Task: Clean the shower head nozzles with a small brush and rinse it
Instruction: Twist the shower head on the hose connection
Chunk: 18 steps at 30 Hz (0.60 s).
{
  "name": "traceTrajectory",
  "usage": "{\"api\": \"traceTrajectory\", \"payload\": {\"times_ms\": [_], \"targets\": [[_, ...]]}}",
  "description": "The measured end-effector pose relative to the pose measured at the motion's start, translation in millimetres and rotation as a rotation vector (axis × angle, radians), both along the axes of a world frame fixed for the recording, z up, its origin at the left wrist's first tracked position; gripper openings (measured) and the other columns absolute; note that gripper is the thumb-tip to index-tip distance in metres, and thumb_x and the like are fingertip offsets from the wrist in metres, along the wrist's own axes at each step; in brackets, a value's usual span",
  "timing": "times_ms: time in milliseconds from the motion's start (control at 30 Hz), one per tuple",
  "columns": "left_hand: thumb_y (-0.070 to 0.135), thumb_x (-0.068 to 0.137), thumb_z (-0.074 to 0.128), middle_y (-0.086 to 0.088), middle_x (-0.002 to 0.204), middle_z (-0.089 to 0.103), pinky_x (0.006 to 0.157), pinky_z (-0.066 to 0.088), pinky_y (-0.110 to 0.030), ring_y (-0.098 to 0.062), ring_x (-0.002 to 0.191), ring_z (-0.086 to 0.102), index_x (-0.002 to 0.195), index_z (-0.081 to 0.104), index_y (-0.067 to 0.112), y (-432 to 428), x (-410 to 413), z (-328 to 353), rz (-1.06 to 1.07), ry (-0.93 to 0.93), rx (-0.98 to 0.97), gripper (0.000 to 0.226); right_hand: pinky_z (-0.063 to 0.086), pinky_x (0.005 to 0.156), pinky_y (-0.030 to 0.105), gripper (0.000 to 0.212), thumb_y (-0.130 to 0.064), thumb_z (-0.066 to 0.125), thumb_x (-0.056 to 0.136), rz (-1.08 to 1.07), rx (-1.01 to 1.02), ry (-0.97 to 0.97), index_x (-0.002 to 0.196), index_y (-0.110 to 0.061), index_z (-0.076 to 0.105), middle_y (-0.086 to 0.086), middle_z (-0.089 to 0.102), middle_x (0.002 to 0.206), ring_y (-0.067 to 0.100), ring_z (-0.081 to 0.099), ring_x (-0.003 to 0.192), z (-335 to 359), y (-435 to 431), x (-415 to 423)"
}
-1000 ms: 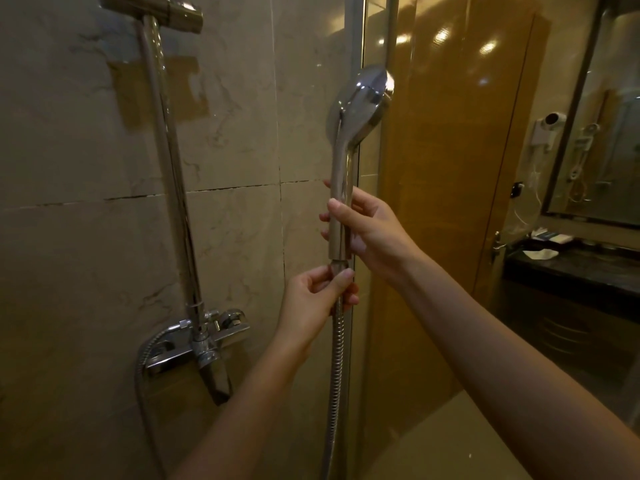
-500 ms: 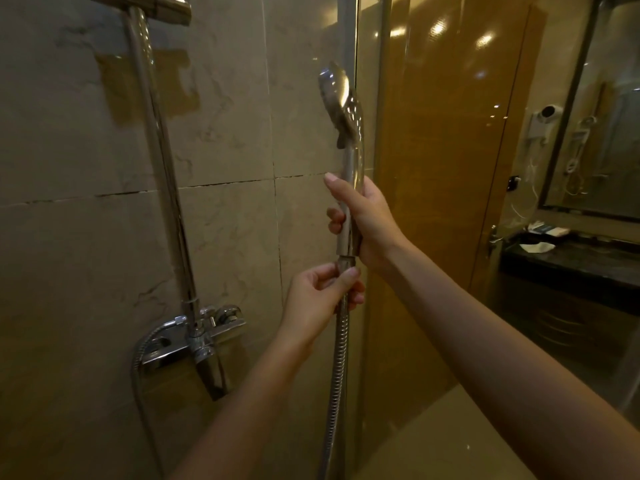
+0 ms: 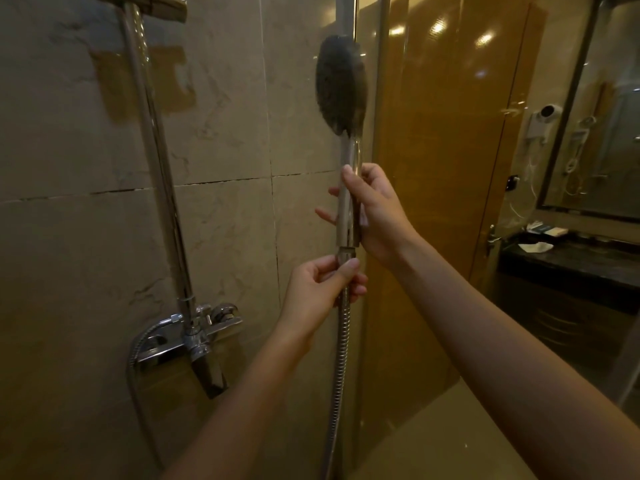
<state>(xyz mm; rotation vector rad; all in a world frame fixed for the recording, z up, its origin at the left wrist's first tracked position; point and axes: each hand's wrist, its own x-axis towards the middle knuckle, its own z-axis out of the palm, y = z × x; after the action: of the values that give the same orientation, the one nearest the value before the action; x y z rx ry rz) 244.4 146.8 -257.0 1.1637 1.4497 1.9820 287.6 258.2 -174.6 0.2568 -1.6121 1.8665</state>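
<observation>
The shower head (image 3: 341, 84) was held upright before the tiled wall (image 3: 225, 133), its dark nozzle face turned toward the camera. The right hand (image 3: 377, 209) had thumb and fingers curled round the handle (image 3: 347, 216). The left hand (image 3: 318, 289) pinched the hose (image 3: 341, 358) at its top end, just below the handle. No brush was in view and no water ran. Judged from this, only positioning was done; brushing and rinsing remained.
</observation>
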Motion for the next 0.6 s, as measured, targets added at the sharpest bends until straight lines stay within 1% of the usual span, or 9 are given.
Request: {"api": "traceTrajectory", "payload": {"times_ms": [67, 133, 233, 300, 367, 400, 467, 533, 600], "targets": [[0.021, 0.086, 0.06, 0.0, 0.076, 0.073, 0.067, 0.057, -0.021, -0.011, 0.07, 0.069, 0.096, 0.066, 0.012, -1, -2, 0, 0.0, -0.011, 0.008, 0.015, 0.058, 0.082, 0.043, 0.017, -0.021, 0.048, 0.098, 0.079, -0.036, -0.002, 0.109, -0.009, 0.05, 0.003, 0.053, 0.09, 0.014, 0.059, 0.083, -4, 1, 1], [0.02, 0.086, 0.06, 0.0, 0.076, 0.073, 0.065, 0.056, -0.02, -0.011, 0.07, 0.069, 0.098, 0.066, 0.011, -3, -4, -2, 0.011, -0.014, 0.018, 0.016, 0.056, 0.082, 0.041, 0.025, -0.022, 0.044, 0.1, 0.114, -0.046, -0.008, 0.116, -0.006, 0.053, 0.003, 0.055, 0.087, 0.013, 0.059, 0.082, -6, 1, 2], [0.02, 0.086, 0.06, 0.0, 0.076, 0.074, 0.065, 0.056, -0.019, -0.011, 0.071, 0.07, 0.097, 0.066, 0.012, -5, -5, -2, 0.02, -0.003, 0.013, 0.015, 0.057, 0.074, 0.034, 0.035, -0.026, 0.036, 0.102, 0.052, -0.048, -0.002, 0.126, -0.005, 0.051, 0.004, 0.059, 0.093, 0.013, 0.062, 0.084, -5, -1, 1], [0.02, 0.086, 0.061, 0.0, 0.076, 0.073, 0.067, 0.057, -0.02, -0.011, 0.071, 0.069, 0.094, 0.067, 0.014, -4, -3, -3, 0.018, -0.002, -0.002, 0.012, 0.053, 0.064, 0.027, 0.038, -0.032, 0.033, 0.102, 0.016, -0.069, -0.005, 0.127, -0.01, 0.05, 0.001, 0.06, 0.09, 0.01, 0.06, 0.074, -3, -6, -1], [0.021, 0.085, 0.062, -0.001, 0.076, 0.073, 0.068, 0.057, -0.022, -0.012, 0.071, 0.069, 0.091, 0.068, 0.016, -2, -1, -4, 0.019, -0.009, -0.017, 0.009, 0.049, 0.056, 0.021, 0.036, -0.038, 0.041, 0.099, -0.044, -0.015, -0.016, 0.125, -0.014, 0.048, -0.001, 0.055, 0.088, 0.006, 0.055, 0.065, -3, -10, -4], [0.021, 0.085, 0.062, 0.0, 0.076, 0.074, 0.069, 0.057, -0.023, -0.012, 0.071, 0.069, 0.09, 0.068, 0.017, -1, 0, -5, 0.024, -0.005, -0.023, 0.009, 0.048, 0.055, 0.019, 0.033, -0.036, 0.048, 0.097, -0.099, 0.041, -0.027, 0.124, -0.018, 0.047, -0.002, 0.053, 0.087, 0.005, 0.053, 0.064, -4, -11, -5], [0.022, 0.086, 0.061, 0.0, 0.077, 0.074, 0.07, 0.057, -0.024, -0.012, 0.072, 0.069, 0.09, 0.068, 0.018, 0, 1, -6, 0.027, 0.007, -0.031, 0.009, 0.047, 0.055, 0.018, 0.034, -0.024, 0.058, 0.093, -0.173, 0.124, -0.03, 0.126, -0.022, 0.047, -0.002, 0.052, 0.083, 0.005, 0.052, 0.066, -6, -10, -6], [0.022, 0.086, 0.061, 0.0, 0.077, 0.074, 0.07, 0.057, -0.023, -0.012, 0.072, 0.069, 0.09, 0.068, 0.017, -1, 0, -5, 0.014, 0.01, -0.032, 0.01, 0.047, 0.054, 0.019, 0.039, -0.014, 0.057, 0.093, -0.165, 0.104, -0.033, 0.128, -0.021, 0.043, -0.001, 0.051, 0.081, 0.006, 0.052, 0.065, -4, -8, -5], [0.022, 0.086, 0.061, 0.0, 0.077, 0.074, 0.068, 0.057, -0.021, -0.011, 0.071, 0.069, 0.092, 0.068, 0.016, -2, -1, -3, -0.01, 0.0, -0.025, 0.011, 0.046, 0.05, 0.019, 0.04, -0.009, 0.055, 0.093, -0.109, 0.016, -0.03, 0.128, -0.018, 0.037, 0.001, 0.05, 0.082, 0.006, 0.053, 0.06, 0, -6, -4]]}}
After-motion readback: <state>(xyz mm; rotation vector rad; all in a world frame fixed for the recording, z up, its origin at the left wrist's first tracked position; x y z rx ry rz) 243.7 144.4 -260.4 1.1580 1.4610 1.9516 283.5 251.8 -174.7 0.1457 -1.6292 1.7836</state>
